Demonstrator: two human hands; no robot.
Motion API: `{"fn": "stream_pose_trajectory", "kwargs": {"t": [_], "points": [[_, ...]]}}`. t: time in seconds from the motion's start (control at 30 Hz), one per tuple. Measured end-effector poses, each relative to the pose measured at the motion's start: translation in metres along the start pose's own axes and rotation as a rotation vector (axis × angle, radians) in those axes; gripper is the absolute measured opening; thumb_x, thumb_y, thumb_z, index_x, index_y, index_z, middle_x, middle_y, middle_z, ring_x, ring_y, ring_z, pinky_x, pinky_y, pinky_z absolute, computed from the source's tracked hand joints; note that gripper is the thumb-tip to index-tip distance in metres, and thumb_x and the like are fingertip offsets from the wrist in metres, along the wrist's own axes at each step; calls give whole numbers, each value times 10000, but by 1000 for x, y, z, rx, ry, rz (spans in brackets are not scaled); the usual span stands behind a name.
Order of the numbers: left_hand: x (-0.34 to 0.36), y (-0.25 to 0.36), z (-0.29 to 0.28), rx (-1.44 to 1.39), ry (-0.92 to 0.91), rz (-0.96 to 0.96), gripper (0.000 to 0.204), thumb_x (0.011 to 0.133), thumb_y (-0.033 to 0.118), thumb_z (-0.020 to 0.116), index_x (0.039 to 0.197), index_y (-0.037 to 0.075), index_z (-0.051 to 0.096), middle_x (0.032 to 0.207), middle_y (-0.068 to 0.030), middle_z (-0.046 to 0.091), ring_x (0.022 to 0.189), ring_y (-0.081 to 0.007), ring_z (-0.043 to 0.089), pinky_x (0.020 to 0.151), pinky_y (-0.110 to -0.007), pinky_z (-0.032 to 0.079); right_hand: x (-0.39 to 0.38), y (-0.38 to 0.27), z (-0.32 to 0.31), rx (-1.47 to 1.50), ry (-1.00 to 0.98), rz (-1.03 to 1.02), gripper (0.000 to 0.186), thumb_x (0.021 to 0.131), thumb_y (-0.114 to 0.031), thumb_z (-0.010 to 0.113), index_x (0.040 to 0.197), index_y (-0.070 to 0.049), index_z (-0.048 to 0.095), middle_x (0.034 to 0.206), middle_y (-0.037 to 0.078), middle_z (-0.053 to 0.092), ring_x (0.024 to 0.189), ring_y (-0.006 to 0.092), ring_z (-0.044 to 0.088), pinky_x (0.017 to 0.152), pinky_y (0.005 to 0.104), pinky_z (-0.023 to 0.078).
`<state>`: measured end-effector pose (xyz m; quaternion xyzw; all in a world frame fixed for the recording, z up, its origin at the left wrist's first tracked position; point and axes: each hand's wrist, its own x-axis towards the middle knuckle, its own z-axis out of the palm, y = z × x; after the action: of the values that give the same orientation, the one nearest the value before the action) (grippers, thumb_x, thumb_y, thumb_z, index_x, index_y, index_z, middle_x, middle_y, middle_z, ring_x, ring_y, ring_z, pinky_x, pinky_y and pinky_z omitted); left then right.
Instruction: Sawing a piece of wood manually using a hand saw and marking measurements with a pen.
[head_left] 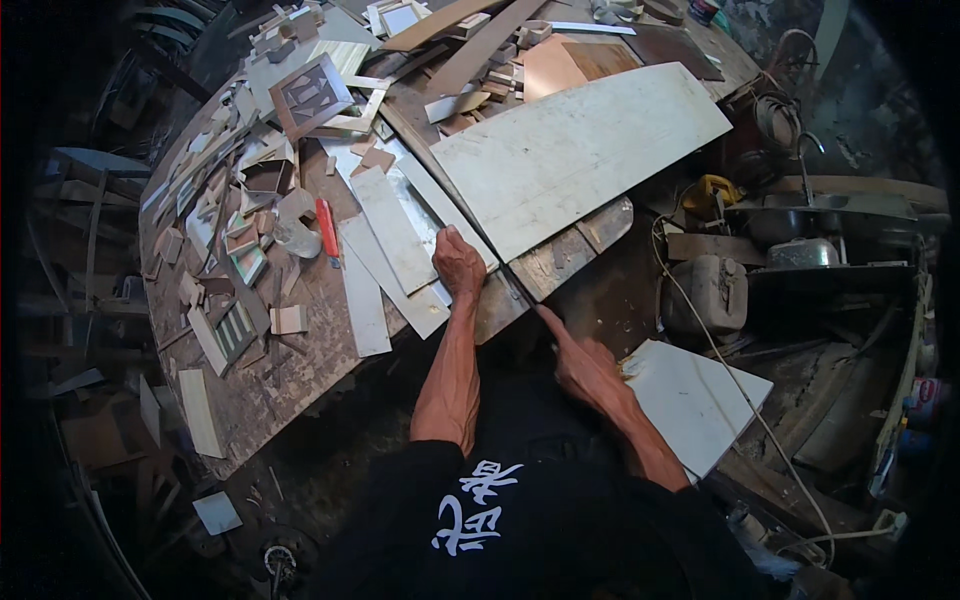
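Note:
My left hand [458,262], fingers curled, grips and presses a narrow white board [427,191] near the table's front edge, with other white strips [385,235] under and beside it. My right hand [585,370] is at the front edge, closed round the handle of a dark saw, index finger along it; the handle is mostly hidden. The thin blade [515,281] runs from that hand up along the gap beside a large white panel [584,140].
The worktable [259,391] carries wood offcuts, small frames [310,95] and a red tool [327,230]. At right stand a jerrycan [707,295], metal sink [801,253], yellow tool [716,194] and hanging cable. A loose white board [709,402] lies below my right side.

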<state>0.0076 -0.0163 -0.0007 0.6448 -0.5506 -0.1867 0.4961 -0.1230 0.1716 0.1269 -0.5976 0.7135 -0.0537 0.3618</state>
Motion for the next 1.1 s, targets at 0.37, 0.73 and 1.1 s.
{"fn": "stream_pose_trajectory", "kwargs": {"t": [0.37,0.73,1.1], "points": [[57,18,-44,359,-411,351,227,898,225,489,773,46,554,586,-212,567,561,-376,601,526,-487,455,22,32,-39,157,433,94,260,900,-226,448,1020,2,484,764,285,592,759,468,569,683,516,429],[69,15,-74,-134,-338,32,357,944,247,451,701,-12,493,533,-88,450,566,-198,573,513,-374,416,145,51,-64,3,658,-113,373,794,-191,561,1124,-23,515,911,240,577,869,417,573,728,485,459],[43,48,-66,-838,-249,-728,331,959,272,450,1097,-18,531,663,-13,471,454,-89,423,413,-246,366,218,72,-90,-98,580,-242,418,755,-162,625,1147,-53,530,944,170,501,907,357,523,713,470,452]]}}
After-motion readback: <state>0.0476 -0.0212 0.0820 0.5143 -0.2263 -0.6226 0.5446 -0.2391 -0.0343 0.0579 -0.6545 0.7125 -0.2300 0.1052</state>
